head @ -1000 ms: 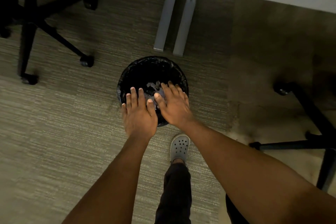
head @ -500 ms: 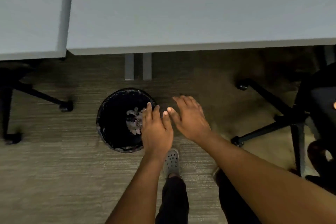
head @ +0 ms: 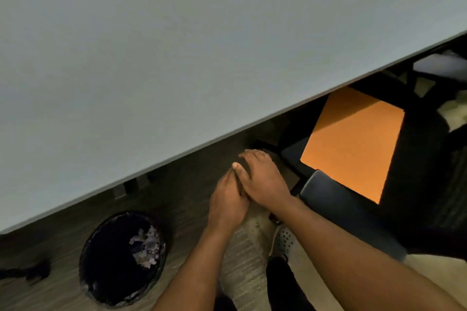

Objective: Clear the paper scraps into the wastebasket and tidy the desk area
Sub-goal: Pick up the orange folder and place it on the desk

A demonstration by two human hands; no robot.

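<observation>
Carpet [head: 50, 255], grey and ribbed, fills the lower left under the slanting edge of the pale desk [head: 177, 58], whose top takes up most of the upper view; a dark chair foot [head: 27, 271] pokes in at the far left edge; next comes the round black wastebasket [head: 121, 260], standing on the floor just below the desk edge, lined in black, with a heap of pale paper scraps [head: 147, 250] lying inside against its right wall; right of it, and apart from it, the left hand [head: 227, 203] hangs palm down over the carpet, fingers together and extended, holding nothing; the right hand [head: 264, 179] lies just beside it, its thumb edge touching or overlapping the left hand's fingers, also flat and loose, with nothing in its grasp; below the forearms a grey perforated shoe [head: 283, 242] and a dark trouser leg [head: 285, 285] show on the floor; further right stands a dark office chair [head: 417, 184] with its armrest [head: 336, 199] close to the right wrist; an orange sheet [head: 353, 141] lies flat on the chair's seat, partly tucked under the desk edge.
</observation>
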